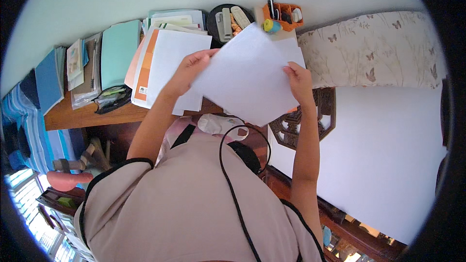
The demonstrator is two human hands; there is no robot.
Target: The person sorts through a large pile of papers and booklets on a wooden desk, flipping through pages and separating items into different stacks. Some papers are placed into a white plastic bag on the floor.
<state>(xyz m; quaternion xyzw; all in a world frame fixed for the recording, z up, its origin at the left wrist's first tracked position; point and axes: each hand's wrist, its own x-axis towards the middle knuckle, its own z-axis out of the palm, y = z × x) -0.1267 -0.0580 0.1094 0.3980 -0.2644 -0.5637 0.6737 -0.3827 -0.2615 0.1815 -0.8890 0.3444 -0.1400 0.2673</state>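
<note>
A white paper sheet, possibly a thin stack, is held tilted above the front of the wooden desk. My left hand grips its left side, and my right hand pinches the right edge between thumb and fingers. The side facing me looks blank. Just left of it, more white paper lies over an orange-and-white folder or envelope. Other pale sheets show behind the held paper at the right.
Behind stand a black round tray with a stapler and an orange organiser basket. Leftward lie a mint-green folder, a black mesh pouch and a blue folder. A butterfly-print cushion borders the right; a black cable hangs before me.
</note>
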